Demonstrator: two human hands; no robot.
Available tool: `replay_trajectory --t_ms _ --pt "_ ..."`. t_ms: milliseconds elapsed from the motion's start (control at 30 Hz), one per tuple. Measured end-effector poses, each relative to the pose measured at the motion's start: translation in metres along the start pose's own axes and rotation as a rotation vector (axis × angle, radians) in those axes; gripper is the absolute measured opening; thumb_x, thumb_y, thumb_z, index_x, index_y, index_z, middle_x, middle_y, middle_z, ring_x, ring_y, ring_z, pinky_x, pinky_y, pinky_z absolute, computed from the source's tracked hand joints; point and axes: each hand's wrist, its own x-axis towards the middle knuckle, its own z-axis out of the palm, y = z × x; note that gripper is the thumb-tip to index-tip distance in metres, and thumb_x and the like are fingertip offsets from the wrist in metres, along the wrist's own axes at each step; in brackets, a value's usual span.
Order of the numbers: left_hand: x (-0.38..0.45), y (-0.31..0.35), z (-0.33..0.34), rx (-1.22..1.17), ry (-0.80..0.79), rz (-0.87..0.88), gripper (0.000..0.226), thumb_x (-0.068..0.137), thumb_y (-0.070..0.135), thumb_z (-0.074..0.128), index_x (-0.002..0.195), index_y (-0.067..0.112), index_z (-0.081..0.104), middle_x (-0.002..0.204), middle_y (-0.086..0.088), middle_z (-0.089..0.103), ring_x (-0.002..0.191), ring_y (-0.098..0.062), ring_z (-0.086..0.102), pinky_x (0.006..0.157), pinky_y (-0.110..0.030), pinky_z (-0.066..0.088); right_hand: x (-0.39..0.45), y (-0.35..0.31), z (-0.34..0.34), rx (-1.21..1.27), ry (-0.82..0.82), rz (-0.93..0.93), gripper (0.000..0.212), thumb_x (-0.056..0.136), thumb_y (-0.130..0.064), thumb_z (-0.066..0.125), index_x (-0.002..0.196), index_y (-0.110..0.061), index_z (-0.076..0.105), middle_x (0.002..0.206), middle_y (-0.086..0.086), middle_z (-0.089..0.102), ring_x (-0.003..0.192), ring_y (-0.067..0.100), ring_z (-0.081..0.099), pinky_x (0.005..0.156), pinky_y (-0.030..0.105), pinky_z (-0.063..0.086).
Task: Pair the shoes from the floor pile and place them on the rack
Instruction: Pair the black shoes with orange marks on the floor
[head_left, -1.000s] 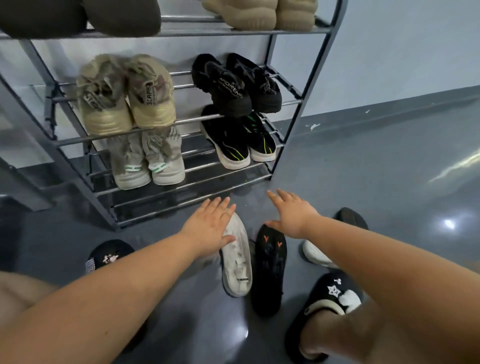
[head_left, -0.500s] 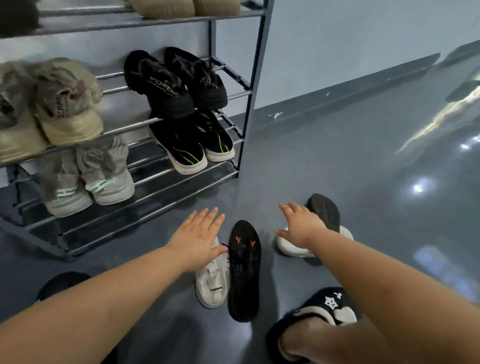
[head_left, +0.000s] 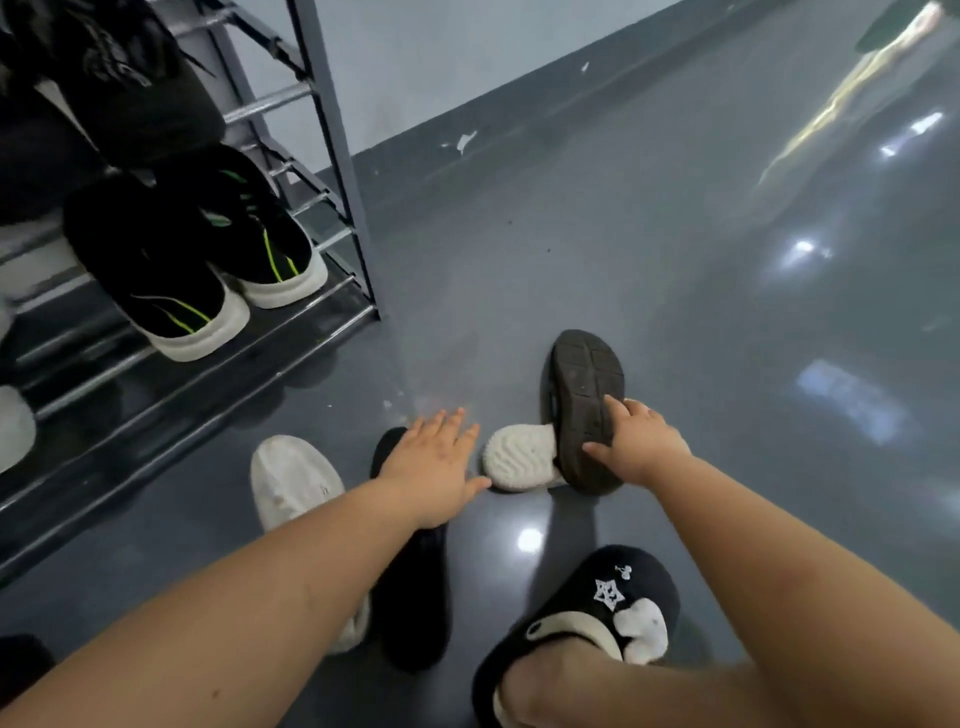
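Note:
A black shoe (head_left: 584, 395) lies sole up on the floor, across a white shoe (head_left: 519, 457) that rests on its side. My right hand (head_left: 639, 441) grips the sole-up shoe at its near edge, thumb and fingers on the sole. With fingers straight, my left hand (head_left: 431, 467) hovers over the toe of a second black shoe (head_left: 410, 597), its thumb close to the tipped white shoe. Left of that, another white shoe (head_left: 296, 480) stands upright, partly hidden by my left forearm. The grey metal rack (head_left: 337, 156) stands at the left.
A pair of black sneakers with green stripes (head_left: 171, 296) sits on a low shelf of the rack, with darker shoes above. My foot in a black slipper with a star (head_left: 597, 608) rests near the bottom. Glossy grey floor (head_left: 675, 260) stretches to the right.
The view swung to the right. My right hand reached forward and took hold of the sole-up black shoe. My left hand shifted right, from the white shoe to over the other black shoe.

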Motion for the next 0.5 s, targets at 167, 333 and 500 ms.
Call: replay_trajectory --t_ms 167,333,500 --pt "0.042 0.038 0.011 -0.099 -0.087 0.038 0.067 0.097 0.051 0.031 0.151 0.017 0.012 0.16 -0.01 0.002 0.147 -0.026 0.005 0.12 -0.039 0.005 0.023 0.02 0.019 0.326 -0.062 0.104 0.085 0.083 -0.05 0.062 0.15 -0.019 0.019 0.144 0.012 0.041 0.13 0.032 0.043 0.105 0.043 0.04" --pt "0.078 0.075 0.022 -0.333 -0.185 -0.067 0.067 0.096 0.051 0.035 0.151 0.018 0.014 0.16 -0.009 0.002 0.148 -0.026 0.002 0.119 -0.036 0.005 0.038 0.028 0.024 0.752 -0.087 0.186 0.089 0.071 -0.028 0.082 0.143 -0.015 0.031 0.129 0.008 0.056 0.118 0.03 0.054 0.098 0.043 0.047" --pt "0.082 0.085 0.035 -0.609 -0.126 -0.196 0.063 0.094 0.044 0.045 0.148 0.019 0.025 0.159 -0.01 0.011 0.147 -0.027 0.009 0.12 -0.034 0.009 0.035 0.016 0.023 1.106 -0.224 0.268 0.037 0.074 -0.011 0.08 0.099 -0.015 0.053 0.11 0.008 0.064 0.097 0.026 0.061 0.085 0.045 0.054"
